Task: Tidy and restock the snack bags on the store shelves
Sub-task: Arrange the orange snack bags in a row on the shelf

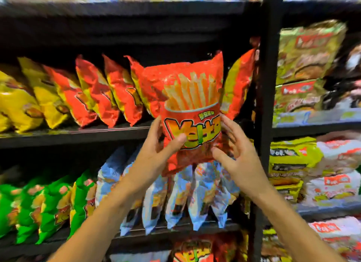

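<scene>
The left hand (pixel 156 150) is pinching the red snack bag (pixel 187 105), thumb across its front, holding it upright before the shelf (pixel 78 134) of red bags (pixel 109 91). The right hand (pixel 236 154) is touching the bag's right edge, fingers seemingly relaxed; its grip is unclear through blur.
</scene>
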### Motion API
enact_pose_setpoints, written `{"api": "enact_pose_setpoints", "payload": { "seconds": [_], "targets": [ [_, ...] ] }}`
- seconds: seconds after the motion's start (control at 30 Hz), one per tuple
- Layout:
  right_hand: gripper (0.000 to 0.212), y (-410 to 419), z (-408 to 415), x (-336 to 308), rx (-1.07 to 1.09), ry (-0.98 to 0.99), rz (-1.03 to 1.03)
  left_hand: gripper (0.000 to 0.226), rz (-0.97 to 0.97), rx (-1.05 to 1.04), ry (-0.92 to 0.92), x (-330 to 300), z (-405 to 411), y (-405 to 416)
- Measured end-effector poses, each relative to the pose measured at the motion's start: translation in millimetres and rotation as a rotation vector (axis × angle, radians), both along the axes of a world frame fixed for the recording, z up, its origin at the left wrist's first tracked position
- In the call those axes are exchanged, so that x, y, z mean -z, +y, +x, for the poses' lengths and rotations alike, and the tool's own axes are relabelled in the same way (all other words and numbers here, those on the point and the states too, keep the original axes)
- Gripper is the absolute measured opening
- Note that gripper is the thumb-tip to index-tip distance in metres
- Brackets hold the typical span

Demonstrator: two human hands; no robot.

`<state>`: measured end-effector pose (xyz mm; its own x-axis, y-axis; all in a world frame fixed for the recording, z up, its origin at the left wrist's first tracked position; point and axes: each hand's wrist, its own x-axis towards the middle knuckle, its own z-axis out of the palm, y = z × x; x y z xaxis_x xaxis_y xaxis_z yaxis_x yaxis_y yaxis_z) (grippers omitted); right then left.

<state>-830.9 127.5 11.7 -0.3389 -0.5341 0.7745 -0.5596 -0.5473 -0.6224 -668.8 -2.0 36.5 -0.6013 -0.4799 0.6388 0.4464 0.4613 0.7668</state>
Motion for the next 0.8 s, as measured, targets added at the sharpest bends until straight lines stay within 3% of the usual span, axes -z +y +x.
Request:
{"api": "enact_pose_setpoints", "payload": {
  "seconds": [0.13,0.27,0.4,0.53,0.8],
  "targets": [
    [0.076,-30.1,-0.5,-33.4,0.015,0.075,-0.058,0.077,-0.153,-0.055,-0.005,-34.2,5.3,-12.4],
    [0.068,-51.6,-12.5,-61.1,0.018,0.059,-0.141,0.07,-0.188,-0.274,0.164,-60.3,0.3,-23.8],
    [0.077,-76.8,-34.7,-83.7,0.304,-0.031,-0.231,0.086,-0.282,-0.482,0.183,-75.0,-24.1,-48.7],
    [0.092,-102.4,-49.3,-91.0,0.583,0.096,-0.195,0.086,-0.366,-0.575,0.156,-78.8,-66.6,-65.1],
    [0.112,-130.8,-65.1,-89.7,0.809,0.19,-0.068,0.1,-0.459,-0.657,0.051,-77.5,-119.1,-85.5]
  ]
}}
